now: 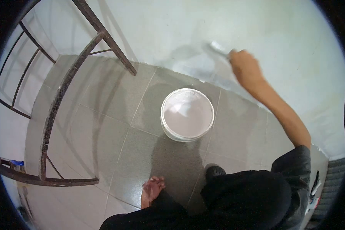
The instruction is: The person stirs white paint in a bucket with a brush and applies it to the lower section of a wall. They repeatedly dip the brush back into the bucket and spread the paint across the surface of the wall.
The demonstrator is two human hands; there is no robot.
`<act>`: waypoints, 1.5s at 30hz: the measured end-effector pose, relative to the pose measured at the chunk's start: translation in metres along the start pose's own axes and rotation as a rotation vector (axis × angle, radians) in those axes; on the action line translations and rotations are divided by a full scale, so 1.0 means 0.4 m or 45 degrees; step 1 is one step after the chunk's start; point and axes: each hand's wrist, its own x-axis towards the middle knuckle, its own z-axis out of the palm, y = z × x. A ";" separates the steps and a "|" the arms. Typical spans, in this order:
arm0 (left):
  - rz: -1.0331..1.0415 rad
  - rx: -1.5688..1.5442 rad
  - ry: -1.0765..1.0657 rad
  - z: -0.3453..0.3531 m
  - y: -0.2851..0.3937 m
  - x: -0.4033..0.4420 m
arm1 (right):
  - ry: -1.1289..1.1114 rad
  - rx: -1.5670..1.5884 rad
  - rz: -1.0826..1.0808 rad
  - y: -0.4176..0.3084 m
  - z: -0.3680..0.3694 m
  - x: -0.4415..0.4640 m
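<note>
My right hand is stretched out toward the pale wall, its fingers closed round the handle of a paintbrush. The light-coloured head of the paintbrush points to the upper left, close to the wall; whether it touches cannot be made out. A round bucket stands upright on the floor below, with pale, whitish paint inside. My left hand does not show. What appears to be a bare foot is at the bottom centre, beyond my dark trouser leg.
A dark metal frame with curved bars stands at left, one leg near the wall. Grey floor tiles lie around the bucket. A dark-covered foot is below the bucket. Ridged grey material is at the right edge.
</note>
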 end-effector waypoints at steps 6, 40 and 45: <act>-0.015 0.049 0.083 0.033 0.010 0.001 | -0.137 -0.127 -0.376 -0.012 0.272 0.081; 0.037 -0.003 0.141 0.044 0.009 -0.006 | 0.059 -0.128 0.023 0.079 0.036 0.120; 0.007 0.046 0.094 0.054 0.015 0.003 | 0.468 -0.237 0.004 0.095 -0.189 0.092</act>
